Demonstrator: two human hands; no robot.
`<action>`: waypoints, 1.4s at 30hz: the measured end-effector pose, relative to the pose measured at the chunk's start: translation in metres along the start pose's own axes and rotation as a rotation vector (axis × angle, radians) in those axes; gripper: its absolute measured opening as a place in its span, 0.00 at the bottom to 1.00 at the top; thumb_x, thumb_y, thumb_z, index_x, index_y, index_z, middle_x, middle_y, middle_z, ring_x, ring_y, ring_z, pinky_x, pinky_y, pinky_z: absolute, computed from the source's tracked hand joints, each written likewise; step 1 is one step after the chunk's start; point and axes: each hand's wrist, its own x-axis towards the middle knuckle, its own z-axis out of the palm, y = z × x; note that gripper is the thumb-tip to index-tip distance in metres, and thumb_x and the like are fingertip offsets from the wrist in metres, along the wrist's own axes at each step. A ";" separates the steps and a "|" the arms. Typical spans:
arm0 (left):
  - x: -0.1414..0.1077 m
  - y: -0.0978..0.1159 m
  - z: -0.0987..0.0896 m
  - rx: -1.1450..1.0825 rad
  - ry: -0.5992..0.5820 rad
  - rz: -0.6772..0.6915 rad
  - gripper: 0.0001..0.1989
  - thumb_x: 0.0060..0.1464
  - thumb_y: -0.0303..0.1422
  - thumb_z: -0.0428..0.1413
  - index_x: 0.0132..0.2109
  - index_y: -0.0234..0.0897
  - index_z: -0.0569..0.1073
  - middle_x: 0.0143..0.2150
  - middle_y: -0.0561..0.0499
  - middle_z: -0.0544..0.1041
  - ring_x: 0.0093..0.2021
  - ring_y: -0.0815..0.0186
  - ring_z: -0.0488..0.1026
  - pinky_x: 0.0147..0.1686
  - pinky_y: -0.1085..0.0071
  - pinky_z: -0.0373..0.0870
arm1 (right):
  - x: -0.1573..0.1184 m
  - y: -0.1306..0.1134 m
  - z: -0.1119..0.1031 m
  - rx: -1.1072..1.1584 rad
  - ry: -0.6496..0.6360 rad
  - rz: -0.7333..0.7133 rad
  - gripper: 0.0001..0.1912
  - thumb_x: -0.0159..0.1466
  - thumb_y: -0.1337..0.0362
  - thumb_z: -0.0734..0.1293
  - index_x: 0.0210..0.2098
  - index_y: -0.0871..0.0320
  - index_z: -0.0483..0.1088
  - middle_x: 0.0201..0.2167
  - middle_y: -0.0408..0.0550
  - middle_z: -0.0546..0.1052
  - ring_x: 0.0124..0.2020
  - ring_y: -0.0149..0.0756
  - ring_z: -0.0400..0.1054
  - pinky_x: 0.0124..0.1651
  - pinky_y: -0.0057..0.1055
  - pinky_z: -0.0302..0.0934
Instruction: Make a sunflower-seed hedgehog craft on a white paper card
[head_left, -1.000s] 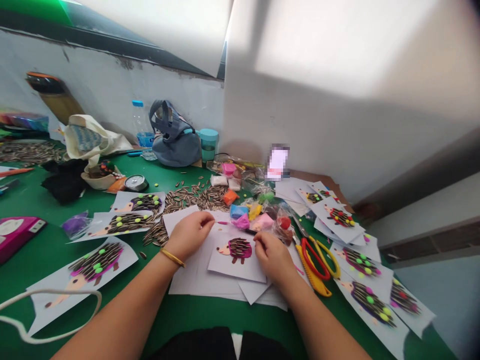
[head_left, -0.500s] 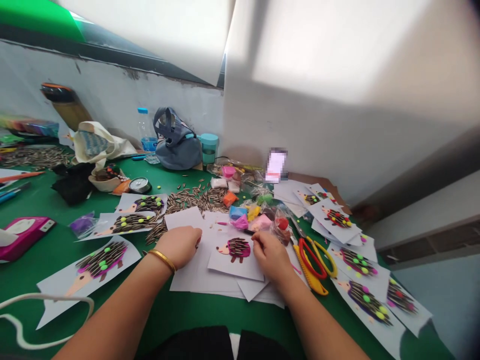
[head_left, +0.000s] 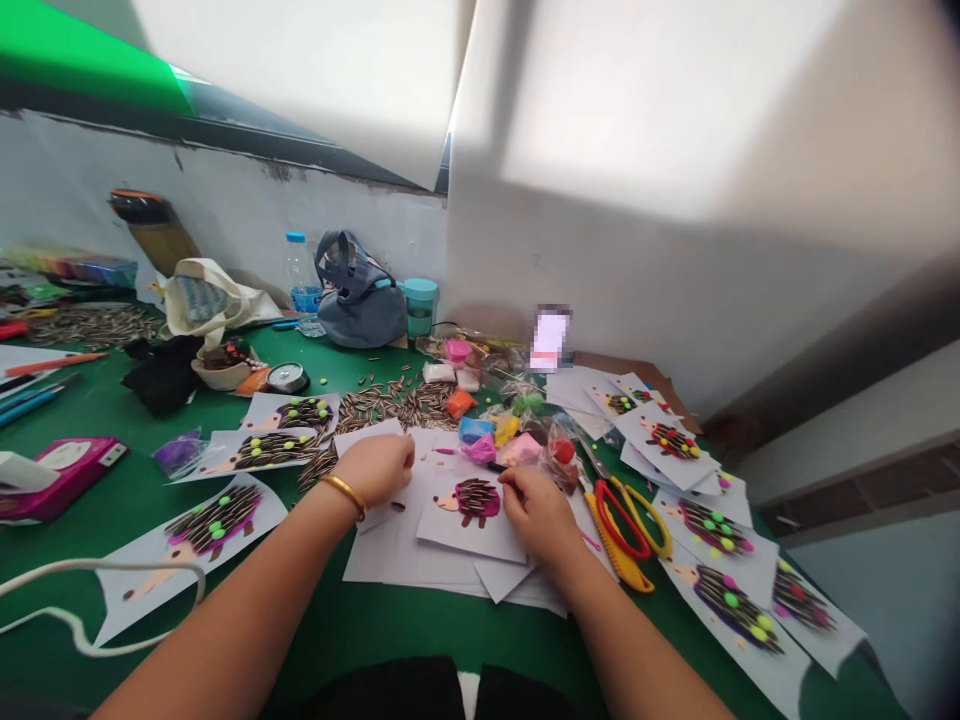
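Note:
A small hedgehog picture card [head_left: 457, 535] lies on white paper sheets [head_left: 375, 560], its purple body covered with striped sunflower seeds [head_left: 478, 494]. My right hand [head_left: 536, 515] rests at the card's right edge, fingertips pinched together beside the hedgehog's back; anything between them is too small to make out. My left hand [head_left: 377, 470] is closed above the sheets, left of the card. What its fingers hold is hidden. One loose seed [head_left: 397, 507] lies on the paper just below it. A pile of seeds [head_left: 397, 403] spreads behind my left hand.
Coloured clay packets [head_left: 517, 445] sit behind the card. Red-handled scissors [head_left: 622, 520] and a yellow-handled pair [head_left: 652, 515] lie right of my hand. Finished hedgehog cards [head_left: 724, 610] lie on both sides. A white cord [head_left: 97, 570] curls at left; a phone [head_left: 551, 338] leans against the wall.
My left hand has shifted slightly right and up, and a loose seed now shows on the paper beneath it. My right hand stays by the card with little movement. The view has tilted slightly.

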 end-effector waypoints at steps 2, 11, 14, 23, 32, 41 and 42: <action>0.014 -0.002 -0.011 -0.029 0.151 -0.062 0.09 0.55 0.29 0.50 0.36 0.38 0.75 0.39 0.43 0.79 0.39 0.56 0.75 0.37 0.66 0.66 | 0.000 0.001 0.001 -0.001 -0.001 -0.001 0.10 0.63 0.68 0.60 0.39 0.56 0.73 0.37 0.49 0.79 0.39 0.40 0.73 0.43 0.35 0.63; 0.003 0.043 0.002 -0.515 0.163 0.218 0.08 0.58 0.32 0.51 0.37 0.40 0.75 0.37 0.51 0.79 0.38 0.63 0.75 0.38 0.71 0.68 | -0.001 -0.004 -0.004 0.065 0.078 -0.082 0.10 0.64 0.69 0.61 0.41 0.56 0.73 0.37 0.49 0.79 0.39 0.39 0.72 0.44 0.35 0.63; -0.013 0.064 0.023 -0.783 0.019 0.269 0.08 0.58 0.31 0.51 0.41 0.40 0.74 0.36 0.50 0.79 0.35 0.64 0.76 0.36 0.70 0.70 | -0.002 -0.014 -0.009 0.137 0.063 -0.171 0.11 0.65 0.67 0.63 0.46 0.56 0.72 0.36 0.48 0.78 0.38 0.38 0.72 0.44 0.34 0.63; -0.021 0.075 0.029 -1.204 -0.238 0.222 0.08 0.57 0.35 0.54 0.42 0.37 0.66 0.24 0.53 0.74 0.26 0.65 0.74 0.27 0.71 0.68 | -0.003 -0.025 -0.019 0.232 0.052 -0.214 0.06 0.66 0.65 0.65 0.37 0.54 0.75 0.34 0.47 0.77 0.38 0.37 0.70 0.44 0.35 0.62; -0.034 0.046 0.020 -0.364 0.109 0.235 0.08 0.60 0.34 0.51 0.39 0.39 0.75 0.39 0.48 0.78 0.42 0.60 0.73 0.41 0.66 0.67 | 0.002 -0.007 -0.020 -0.017 -0.097 -0.061 0.04 0.59 0.70 0.67 0.28 0.56 0.72 0.29 0.45 0.74 0.35 0.36 0.68 0.40 0.31 0.59; -0.044 0.012 0.026 -0.279 0.172 0.167 0.10 0.62 0.33 0.49 0.41 0.38 0.74 0.43 0.47 0.77 0.47 0.58 0.72 0.48 0.62 0.67 | -0.002 -0.007 -0.005 -0.084 -0.108 -0.050 0.04 0.59 0.70 0.67 0.28 0.57 0.71 0.28 0.44 0.74 0.33 0.36 0.67 0.38 0.31 0.55; -0.045 0.011 0.026 -0.286 0.177 0.168 0.09 0.62 0.32 0.49 0.41 0.38 0.74 0.43 0.47 0.77 0.47 0.58 0.73 0.49 0.62 0.67 | -0.002 -0.008 -0.004 -0.096 -0.107 -0.051 0.04 0.59 0.70 0.67 0.28 0.57 0.71 0.28 0.44 0.74 0.33 0.36 0.67 0.38 0.32 0.55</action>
